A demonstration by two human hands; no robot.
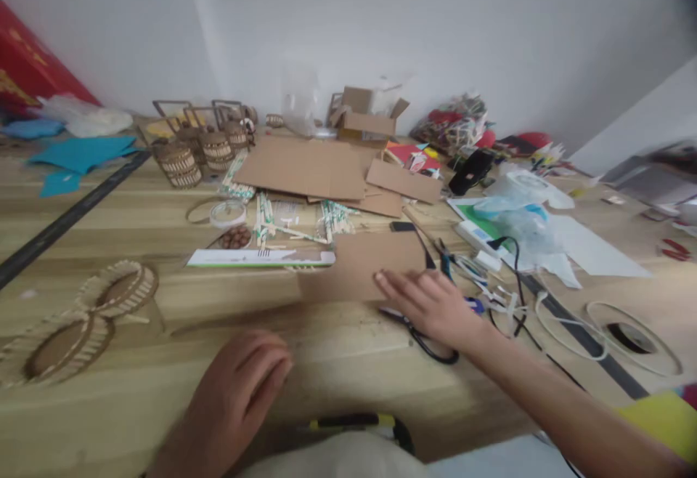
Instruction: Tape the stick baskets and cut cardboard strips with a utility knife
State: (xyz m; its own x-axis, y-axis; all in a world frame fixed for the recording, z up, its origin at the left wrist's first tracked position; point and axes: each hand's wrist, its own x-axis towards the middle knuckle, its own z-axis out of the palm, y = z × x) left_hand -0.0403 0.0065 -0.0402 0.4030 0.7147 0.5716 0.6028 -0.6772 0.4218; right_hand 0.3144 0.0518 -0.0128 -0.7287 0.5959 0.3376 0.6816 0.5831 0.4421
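My left hand (242, 383) is low over the wooden table, left of centre. Its fingers are curled, with thumb and index close together; nothing shows in them. My right hand (433, 307) lies with outstretched fingers over the right edge of a brown cardboard piece (353, 264). Beneath and beside its palm is a dark-handled tool (435, 353), like scissors, partly hidden. To the left stand two joined round pieces (117, 290) with cardboard bases and walls of short wooden sticks. A yellow-and-black tool (351, 422) is at the near edge, partly cut off.
Cardboard sheets (305, 165) are stacked toward the wall. Small stick-walled buckets (182, 165) with handles stand back left. Bundled sticks (266, 216), a roll of tape (227, 213) and brown beads (235, 237) sit mid-table. Cables (520, 282) and plastic bags (523, 224) clutter the right.
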